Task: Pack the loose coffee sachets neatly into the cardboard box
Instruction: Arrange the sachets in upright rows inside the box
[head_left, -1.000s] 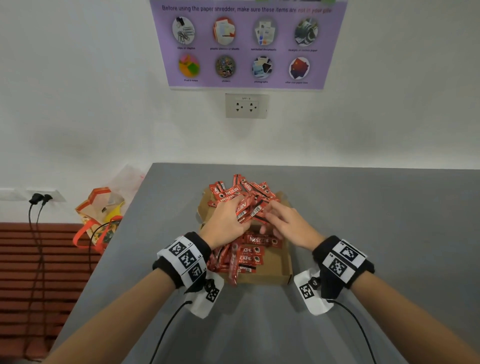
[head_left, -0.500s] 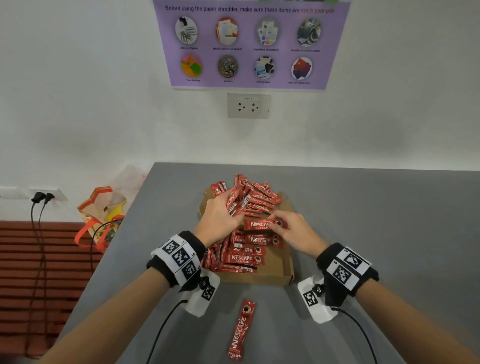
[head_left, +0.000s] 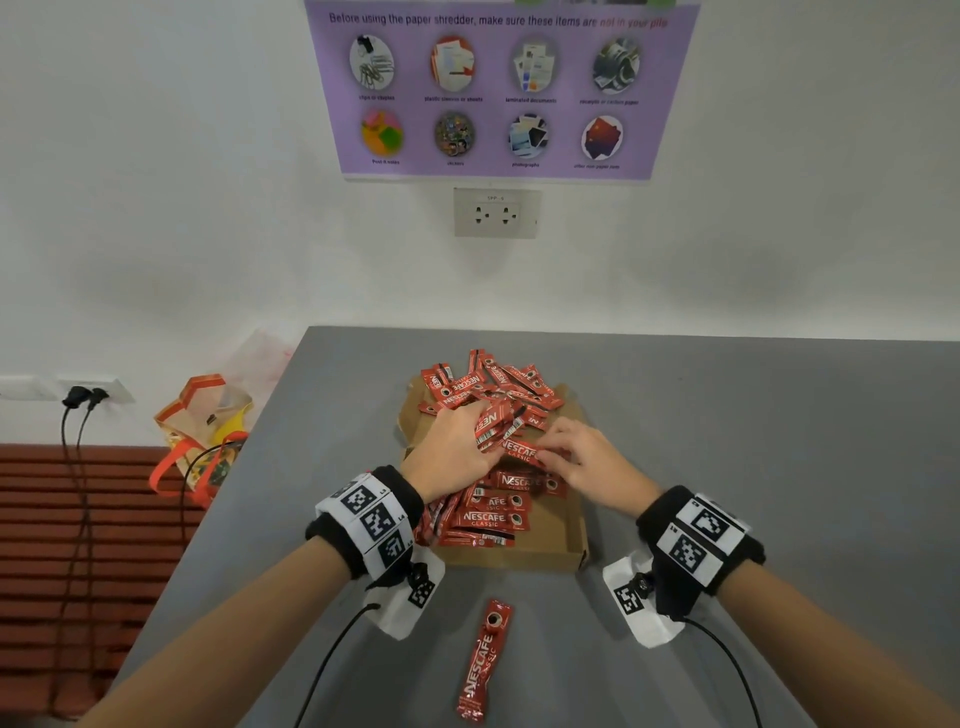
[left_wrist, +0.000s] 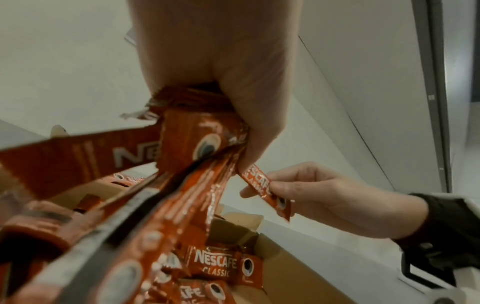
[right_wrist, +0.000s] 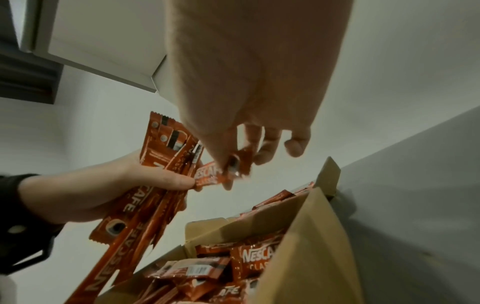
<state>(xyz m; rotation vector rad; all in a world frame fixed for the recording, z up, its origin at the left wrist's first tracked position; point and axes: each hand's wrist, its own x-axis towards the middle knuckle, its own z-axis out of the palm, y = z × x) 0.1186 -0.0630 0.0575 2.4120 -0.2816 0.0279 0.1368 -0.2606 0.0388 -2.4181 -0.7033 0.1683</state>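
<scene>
Packing looks midway: the left hand (head_left: 457, 447) grips a bundle of Nescafé sachets (left_wrist: 197, 164) over the cardboard box (head_left: 563, 540) at frame centre, the right hand (head_left: 587, 460) pinches one sachet (head_left: 522, 449), a jumbled heap (head_left: 493, 387) still overhangs the box's upper end, and a stray sachet (head_left: 483, 660) lies at lower centre.

sachet (head_left: 482, 659) "NESCAFE CLASSIC", poster (head_left: 498, 88) "paper shredder"

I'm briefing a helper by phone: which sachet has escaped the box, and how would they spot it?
On the grey table, find the open cardboard box heaped with red sachets. The stray sachet lies flat on the bare tabletop just in front of the box's near wall, between the two wrists. Unlike the rest, it lies alone, outside the box, touched by neither hand.
</scene>
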